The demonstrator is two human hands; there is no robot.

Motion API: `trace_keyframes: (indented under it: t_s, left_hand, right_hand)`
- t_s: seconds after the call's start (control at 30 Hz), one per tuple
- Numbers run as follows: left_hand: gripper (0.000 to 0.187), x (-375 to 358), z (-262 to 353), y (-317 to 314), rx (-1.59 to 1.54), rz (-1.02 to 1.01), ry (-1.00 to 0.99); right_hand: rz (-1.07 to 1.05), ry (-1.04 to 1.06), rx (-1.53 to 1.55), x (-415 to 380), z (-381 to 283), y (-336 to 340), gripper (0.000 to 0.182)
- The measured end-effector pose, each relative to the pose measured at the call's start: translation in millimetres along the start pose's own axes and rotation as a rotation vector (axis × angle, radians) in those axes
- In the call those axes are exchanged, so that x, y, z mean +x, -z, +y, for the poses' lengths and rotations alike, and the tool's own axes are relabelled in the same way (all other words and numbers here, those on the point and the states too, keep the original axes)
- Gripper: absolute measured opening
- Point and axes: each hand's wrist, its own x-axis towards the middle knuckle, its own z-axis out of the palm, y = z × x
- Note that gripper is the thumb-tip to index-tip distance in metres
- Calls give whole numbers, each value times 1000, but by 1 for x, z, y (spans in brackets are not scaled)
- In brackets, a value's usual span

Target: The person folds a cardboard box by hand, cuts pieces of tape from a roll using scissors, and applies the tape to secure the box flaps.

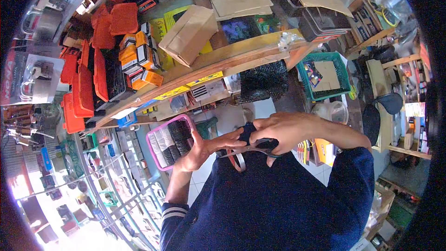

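My right hand (285, 130) is closed around the dark handles of a pair of scissors (260, 148), whose metal blades point left toward my other hand. My left hand (202, 148) reaches in from the left, its fingers stretched out and the thumb apart. Between the fingertips of both hands is a small dark blue piece (246, 134), perhaps cloth; how it is gripped is partly hidden. Just below the left fingertips and the blades hangs a narrow pale ring with an orange inner side, like a roll of tape (239, 161), in front of my dark blue shirt.
Ahead runs a wooden counter (218, 58) with a cardboard box (189, 35), small orange boxes (139, 56) and red cases (81, 86). A pink basket (148, 146) of wrapped packs sits left of my hands. At right stands a green basket (346, 72).
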Motion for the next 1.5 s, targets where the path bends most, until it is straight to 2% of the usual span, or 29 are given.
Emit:
trace_keyframes:
  t_s: [0.07, 0.1, 0.17, 0.2, 0.23, 0.27, 0.3, 0.37, 0.43, 0.5, 0.6, 0.67, 0.7, 0.77, 0.8, 0.87, 0.9, 0.97, 1.0, 1.07, 1.2, 1.3, 1.33, 1.37, 1.4, 1.43, 1.5]
  left_hand:
    - [136, 1, 1, -6, -97, 120, 23]
    - [136, 2, 0, -7, -96, 120, 23]
    - [128, 3, -1, -5, -122, 158, 6]
    - [128, 4, -9, -4, -118, 159, 3]
    - [118, 6, -21, -4, 21, 161, -79]
    - [119, 7, -29, -6, 160, 161, -162]
    - [119, 8, -31, -13, 167, 157, -166]
    - [119, 12, -34, -26, 516, 197, -4]
    - [118, 19, -36, -25, 518, 210, -67]
    - [114, 32, -10, -24, 596, 211, -41]
    - [108, 65, 63, -16, 1062, 285, -296]
    - [104, 97, 98, -12, 1052, 432, -292]
    - [104, 117, 109, -3, 1060, 445, -309]
    - [106, 155, 124, 16, 1346, 536, -469]
    - [106, 170, 128, 25, 1355, 548, -489]
    - [105, 192, 129, 40, 1443, 439, -484]
    - [105, 197, 127, 44, 1452, 443, -495]
    - [105, 205, 118, 52, 1452, 477, -313]
    - [106, 210, 111, 62, 1474, 470, -340]
    - [105, 211, 104, 68, 1456, 495, -410]
    - [102, 205, 106, 68, 1437, 548, -535]
    - [97, 196, 112, 55, 1407, 583, -498]
    - [97, 193, 111, 51, 1408, 586, -502]
    - [92, 190, 110, 47, 1246, 567, -613]
    - [88, 187, 108, 42, 1080, 545, -717]
    - [88, 183, 108, 37, 1079, 548, -721]
    - [81, 169, 108, 25, 313, 335, -782]
  right_hand:
    - [177, 40, -21, -8, -1, -3, 77]
    - [177, 41, -22, -12, -1, -2, 77]
    - [158, -99, -74, -21, -3, 4, 81]
    - [157, -154, -76, -26, -7, 16, 78]
    - [156, -210, -80, -33, -11, 34, 75]
    - [249, -217, -134, -41, -10, 45, 71]
    - [354, -241, -170, -51, -5, 55, 67]
    - [506, -469, -59, -61, -4, 79, 56]
    - [732, -360, -267, -67, 12, 97, 52]
    - [844, -397, -375, -61, 22, 112, 49]
    - [846, -396, -506, -42, 69, 141, 44]
    - [831, -399, -605, -28, 82, 151, 42]
    - [834, -397, -654, -21, 86, 157, 38]
    - [839, -385, -722, -10, 87, 167, 34]
    - [778, -431, -696, -6, 85, 174, 30]
    - [605, -588, -703, 2, 100, 186, 23]
    - [642, -533, -700, 0, 92, 184, 29]
    - [640, -581, -608, 3, 104, 188, 35]
    - [646, -577, -615, 2, 98, 191, 35]
    - [555, -638, -467, 0, 80, 192, 37]
    - [619, -632, -466, -3, 79, 187, 37]
    - [606, -614, -424, -6, 75, 182, 35]
    - [760, -477, -488, -9, 74, 173, 34]
    - [911, -334, -550, -11, 72, 167, 34]
    - [977, -215, -385, -12, 64, 164, 30]
    - [976, -214, -389, -13, 55, 159, 30]
    - [1197, 83, 367, -10, 34, 144, 34]
